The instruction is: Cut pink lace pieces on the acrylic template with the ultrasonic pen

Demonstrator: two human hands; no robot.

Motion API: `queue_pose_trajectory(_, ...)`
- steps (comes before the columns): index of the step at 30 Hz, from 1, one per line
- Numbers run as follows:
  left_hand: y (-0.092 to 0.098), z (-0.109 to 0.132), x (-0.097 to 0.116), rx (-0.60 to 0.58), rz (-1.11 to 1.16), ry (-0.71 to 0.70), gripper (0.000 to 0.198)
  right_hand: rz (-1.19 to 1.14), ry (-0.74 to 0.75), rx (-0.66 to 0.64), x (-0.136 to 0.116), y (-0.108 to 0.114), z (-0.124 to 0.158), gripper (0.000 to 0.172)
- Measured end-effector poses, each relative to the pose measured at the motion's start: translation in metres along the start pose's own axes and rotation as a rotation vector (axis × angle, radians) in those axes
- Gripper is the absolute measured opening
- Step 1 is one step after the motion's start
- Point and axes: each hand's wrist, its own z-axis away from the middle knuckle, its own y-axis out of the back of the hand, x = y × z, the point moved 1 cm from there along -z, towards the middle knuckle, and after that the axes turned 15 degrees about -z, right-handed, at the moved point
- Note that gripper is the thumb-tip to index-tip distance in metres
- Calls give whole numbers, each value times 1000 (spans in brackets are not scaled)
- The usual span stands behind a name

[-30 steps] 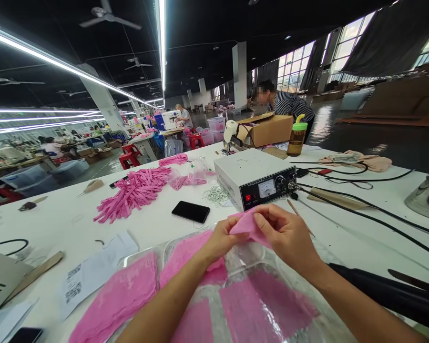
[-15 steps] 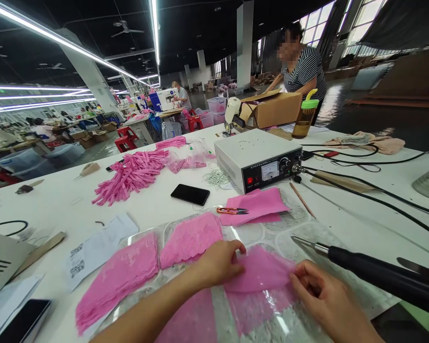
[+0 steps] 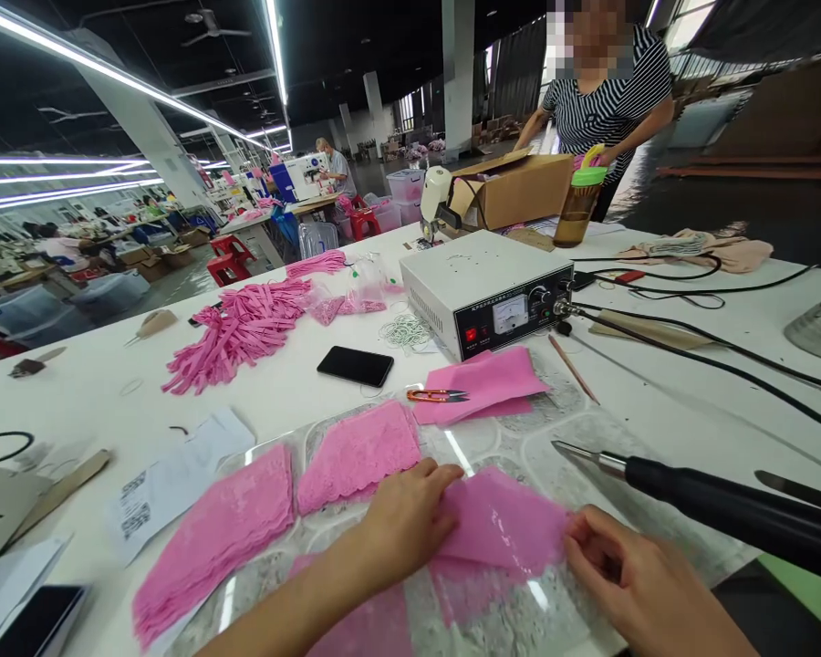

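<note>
A thin pink fabric piece lies flat on the glass-covered work surface close in front of me. My left hand rests on its left edge, fingers curled down and pressing it. The fingers of my right hand pinch its right edge. More pink fabric lies under it toward me. Beside the left hand lie two stacks of pink lace pieces.
A black-handled metal-tipped tool lies at right with its cable. Behind are small orange scissors on pink fabric, a white control box, a phone, pink strips. A person in stripes stands by a cardboard box.
One second ago both hands held the pink piece up in front of the control box. They have lowered it flat onto the glass. In the last half second the hands barely moved.
</note>
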Motion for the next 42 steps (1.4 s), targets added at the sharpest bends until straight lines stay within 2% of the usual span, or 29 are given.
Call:
queue_pose_trajectory(3,-5,4,-3,35,-45,7,45,65,82,2,10,9,-4,26)
queue_pose_trajectory(6,-5,4,-7,97,-63,-1,37,46,283,13,3,19,-17,21)
queue_pose_trajectory(9,0,-5,-8,202,-78,-8,30,65,580,123,-19,18,-45,16)
queue_pose_trajectory(13,14,-34,-13,352,-99,-24,26,129,705,131,-44,-3,-98,28)
queue_pose_trajectory(16,19,-56,-19,408,-84,-56,28,188,727,47,-48,-21,-126,18)
queue_pose_trajectory(19,17,-69,-26,422,-48,-98,30,207,717,-32,-43,-30,-137,11)
queue_pose_trajectory(26,13,-79,-28,460,10,-133,34,108,650,-94,-38,-25,-140,14)
queue_pose_trajectory(30,13,-83,-26,505,33,-114,25,32,623,-55,-40,-26,-142,15)
queue_pose_trajectory(34,14,-92,-21,540,84,-105,21,-75,642,84,-43,-25,-145,19)
queue_pose_trajectory(38,24,-98,-12,584,228,-115,37,-182,684,276,-56,-12,-145,26)
queue_pose_trajectory(40,32,-94,-7,608,332,-132,43,-229,694,285,-68,-4,-141,27)
queue_pose_trajectory(42,40,-83,-4,615,448,-146,31,-278,683,229,-82,3,-134,25)
